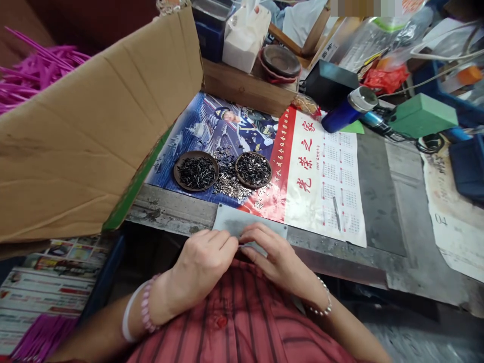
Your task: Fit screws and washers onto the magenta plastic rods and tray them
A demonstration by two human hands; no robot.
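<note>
My left hand (200, 267) and my right hand (274, 254) meet at the table's front edge, fingertips close together, over a worn grey metal plate (245, 222). Whatever lies between the fingers, if anything, is hidden. Beyond them, two round dark dishes hold black screws: one on the left (196, 172), one on the right (253, 170). Small silver washers (227, 176) lie scattered between and below the dishes, on a printed calendar poster (321, 171). A beaded bracelet and a white bangle circle my left wrist; a pearl bracelet circles my right.
A large cardboard box flap (86, 136) juts in from the left, above magenta plastic sticks (41, 75). A blue flask (348, 108), a green box (421, 115), a tissue box (245, 38) and a wooden ledge (245, 85) crowd the back. The metal table edge (170, 212) runs along the front.
</note>
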